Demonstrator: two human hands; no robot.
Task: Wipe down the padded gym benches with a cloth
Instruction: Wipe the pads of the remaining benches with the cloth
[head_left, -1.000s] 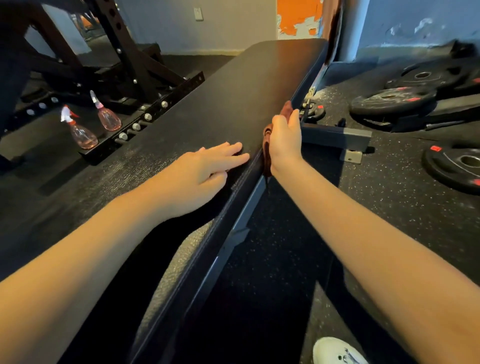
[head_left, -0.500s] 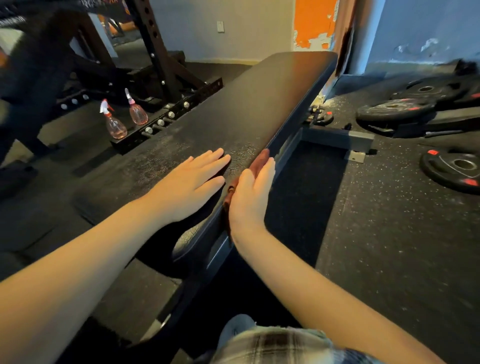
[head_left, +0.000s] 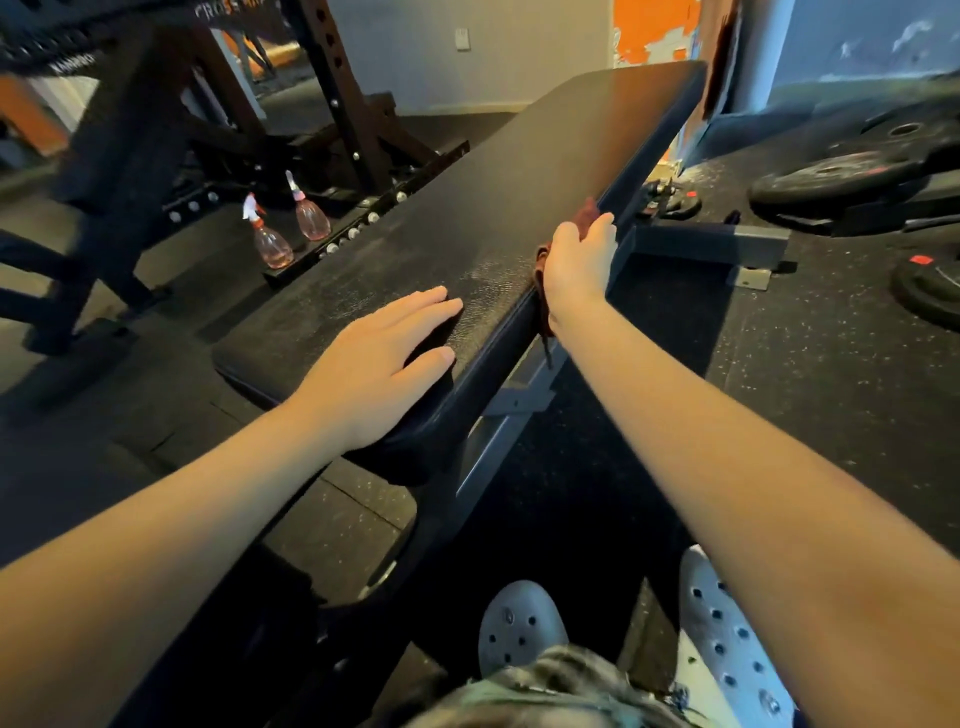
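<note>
A long black padded bench (head_left: 519, 197) runs from the near centre up to the far right. My left hand (head_left: 374, 364) rests flat on its near end, fingers straight. My right hand (head_left: 576, 265) presses a dark red cloth (head_left: 587, 212) against the bench's right side edge, fingers extended along the edge. Most of the cloth is hidden under that hand; a bit shows past the fingertips and below the wrist.
Two pink spray bottles (head_left: 270, 241) stand on the floor left of the bench, beside a dark rack frame (head_left: 337, 93). Weight plates (head_left: 831, 179) lie on the rubber floor at right. The bench's metal foot (head_left: 711, 244) juts right. My white clogs (head_left: 519, 623) are below.
My right hand slid the cloth back toward me along the side edge, then forward again. The left hand stayed flat on the pad. The view pulled back, showing my feet.
</note>
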